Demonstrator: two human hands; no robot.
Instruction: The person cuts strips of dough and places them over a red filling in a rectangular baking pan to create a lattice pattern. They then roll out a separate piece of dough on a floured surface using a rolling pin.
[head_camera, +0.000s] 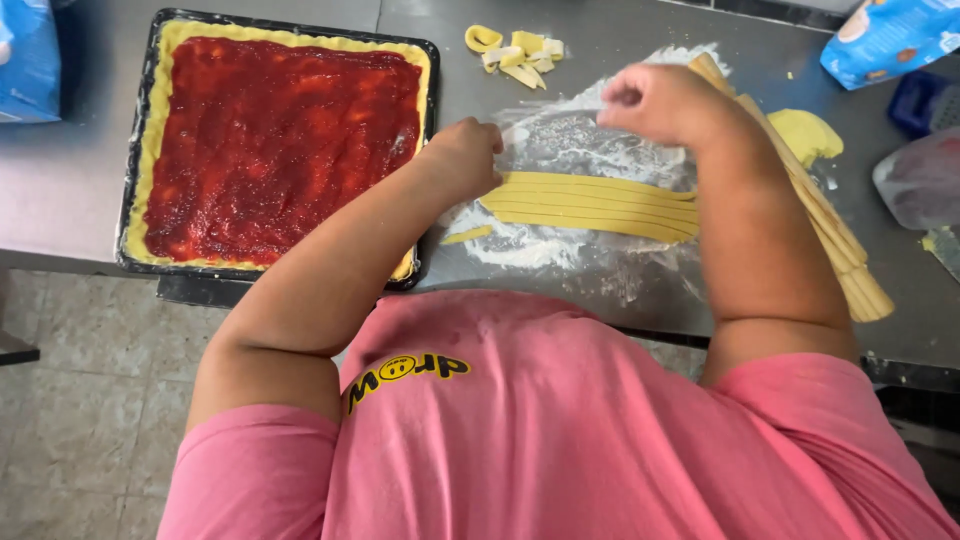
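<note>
Under the left hand's (462, 155) fingertips lies the near end of a set of yellow dough strips (590, 203), cut side by side and lying flat on a floured steel table (70, 190). The fingers are curled down and press or pinch that end; whether they have actually gripped one strip cannot be told from this angle. Just beyond the strips' far end, the right hand (660, 100) hovers in a loose fist above the flour (560, 140), holding nothing that can be seen.

To the left of the left hand, touching close, stands a dark rectangular baking tray (140, 150) lined with dough and spread edge to edge with red jam (270, 140). Past the right forearm lies a wooden rolling pin (840, 250), with a leftover lump of dough (810, 132) beside it, and dough trimmings (515, 52) sit farther up the table.

Judged from this, the step in hand is lifting a strip free. That would call for a light, even pinch at both ends, since soft dough stretches or tears.
</note>
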